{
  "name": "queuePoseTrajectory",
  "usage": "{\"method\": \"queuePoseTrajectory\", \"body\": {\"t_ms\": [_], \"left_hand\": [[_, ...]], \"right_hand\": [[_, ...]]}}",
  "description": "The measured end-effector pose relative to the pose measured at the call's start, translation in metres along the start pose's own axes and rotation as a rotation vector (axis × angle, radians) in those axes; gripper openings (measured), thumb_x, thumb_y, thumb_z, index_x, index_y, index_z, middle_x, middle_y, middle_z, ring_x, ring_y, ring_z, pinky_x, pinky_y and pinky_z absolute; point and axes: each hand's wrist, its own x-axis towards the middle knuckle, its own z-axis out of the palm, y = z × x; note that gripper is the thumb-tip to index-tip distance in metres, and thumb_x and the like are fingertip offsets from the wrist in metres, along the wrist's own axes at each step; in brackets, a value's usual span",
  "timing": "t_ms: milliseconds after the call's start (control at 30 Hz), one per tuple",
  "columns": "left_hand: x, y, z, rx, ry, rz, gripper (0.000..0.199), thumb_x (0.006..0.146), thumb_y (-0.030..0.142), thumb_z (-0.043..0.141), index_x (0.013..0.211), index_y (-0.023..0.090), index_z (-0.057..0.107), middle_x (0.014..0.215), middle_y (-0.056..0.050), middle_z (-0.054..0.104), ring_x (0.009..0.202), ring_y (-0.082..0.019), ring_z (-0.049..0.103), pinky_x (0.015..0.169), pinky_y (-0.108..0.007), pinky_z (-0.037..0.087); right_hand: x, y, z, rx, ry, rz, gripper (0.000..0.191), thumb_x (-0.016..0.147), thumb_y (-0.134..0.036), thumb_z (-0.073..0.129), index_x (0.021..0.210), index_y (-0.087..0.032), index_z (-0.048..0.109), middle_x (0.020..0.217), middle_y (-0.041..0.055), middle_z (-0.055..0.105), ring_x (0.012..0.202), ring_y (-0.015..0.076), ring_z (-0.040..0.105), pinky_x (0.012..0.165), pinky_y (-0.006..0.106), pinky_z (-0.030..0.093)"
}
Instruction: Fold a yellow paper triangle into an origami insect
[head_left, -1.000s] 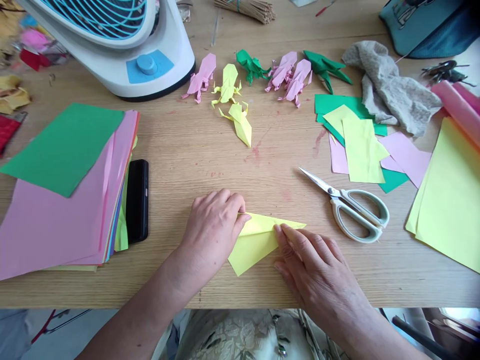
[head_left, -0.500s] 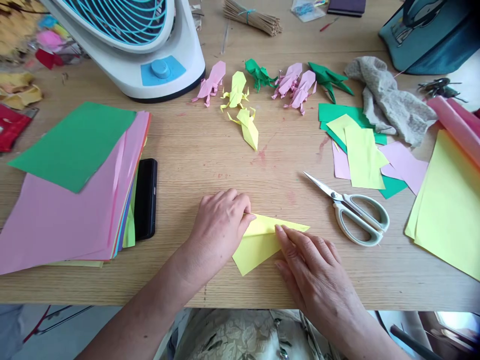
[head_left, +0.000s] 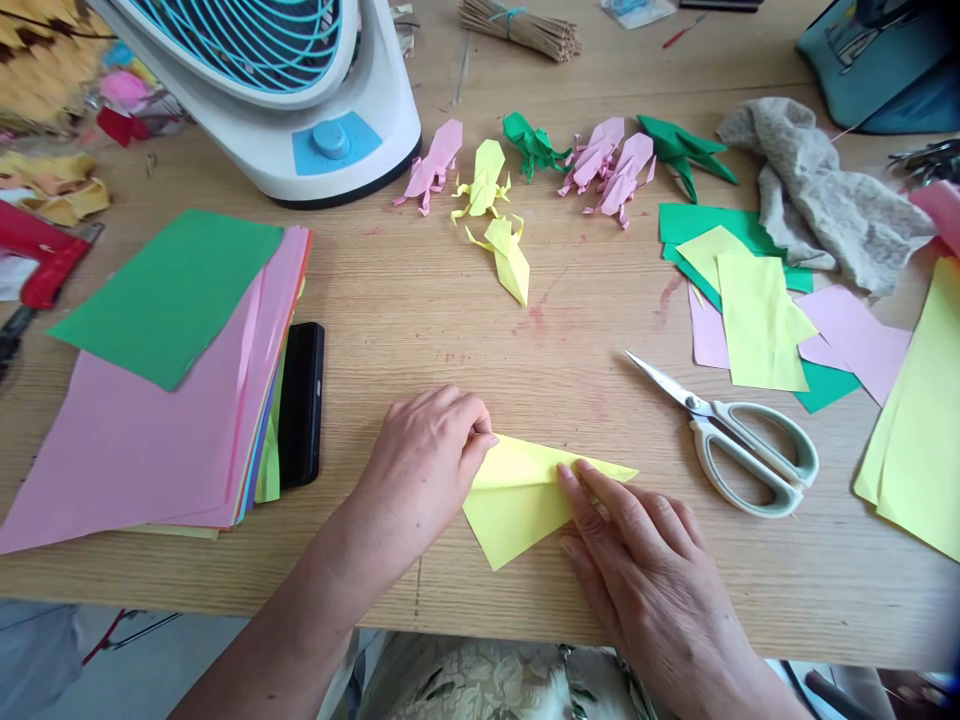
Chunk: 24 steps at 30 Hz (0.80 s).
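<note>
A sheet of yellow paper (head_left: pixel 506 530) lies on the table in front of me, with a long strip folded over along its far edge. My left hand (head_left: pixel 427 450) is closed, pinching the paper's left corner between thumb and fingers. On the folded strip rest the fingertips of my right hand (head_left: pixel 637 560); its fingers are stretched out and press down near the fold's right part, and the thumb sits apart, beside the lower edge. To the right of that hand lie scissors (head_left: pixel 727 435) with pale handles, blades slightly apart.
Folded paper figures, yellow (head_left: pixel 484 180), pink (head_left: pixel 439 160) and green (head_left: pixel 532 145), stand at the back. On the left are a paper stack (head_left: pixel 157 440), a black phone (head_left: pixel 301 400) and a fan (head_left: pixel 330 140). Paper cuttings (head_left: pixel 761 325) and a grey cloth (head_left: pixel 840 190) lie right.
The view has shifted a little, so most things appear moved. My right fingertips still press the fold with the fingers slightly more spread; my left hand keeps its pinch on the corner.
</note>
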Motion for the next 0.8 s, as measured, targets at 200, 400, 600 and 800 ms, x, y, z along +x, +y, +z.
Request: {"method": "queuePoseTrajectory", "body": {"t_ms": [200, 400, 600, 800], "left_hand": [[-0.0010, -0.0009, 0.0005, -0.005, 0.020, -0.016, 0.015, 0.092, 0.014, 0.058, 0.078, 0.019, 0.056, 0.084, 0.002, 0.060, 0.084, -0.016, 0.058, 0.076, -0.031, 0.040], [-0.0007, -0.0029, -0.0015, -0.003, -0.003, -0.026, 0.016, 0.093, 0.016, 0.057, 0.078, 0.019, 0.056, 0.085, 0.001, 0.058, 0.086, -0.017, 0.057, 0.075, -0.030, 0.040], [0.0003, -0.0014, -0.0014, 0.015, -0.010, -0.032, 0.015, 0.092, 0.013, 0.056, 0.078, 0.018, 0.056, 0.085, 0.001, 0.058, 0.086, -0.017, 0.057, 0.076, -0.031, 0.040], [-0.0001, -0.0006, -0.0025, -0.006, -0.006, -0.037, 0.016, 0.091, 0.012, 0.057, 0.077, 0.018, 0.055, 0.084, 0.001, 0.058, 0.085, -0.017, 0.057, 0.075, -0.031, 0.041]], "right_hand": [[-0.0017, 0.0007, 0.0021, 0.027, 0.022, 0.019, 0.045, 0.099, -0.018, 0.051, 0.143, -0.009, 0.049, 0.134, 0.0149, 0.062, 0.103, 0.0246, 0.057, 0.088, 0.040, 0.042], [-0.0015, 0.0007, 0.0015, 0.032, 0.019, 0.020, 0.046, 0.099, -0.018, 0.052, 0.143, -0.008, 0.048, 0.135, 0.0157, 0.060, 0.104, 0.0258, 0.055, 0.089, 0.041, 0.040], [-0.0016, 0.0011, 0.0015, 0.028, 0.023, 0.015, 0.044, 0.099, -0.019, 0.052, 0.142, -0.008, 0.050, 0.135, 0.0159, 0.060, 0.105, 0.0260, 0.054, 0.091, 0.041, 0.039], [-0.0023, 0.0011, 0.0011, 0.026, 0.017, 0.017, 0.044, 0.100, -0.019, 0.051, 0.142, -0.008, 0.050, 0.135, 0.0157, 0.060, 0.105, 0.0258, 0.054, 0.091, 0.041, 0.040]]}}
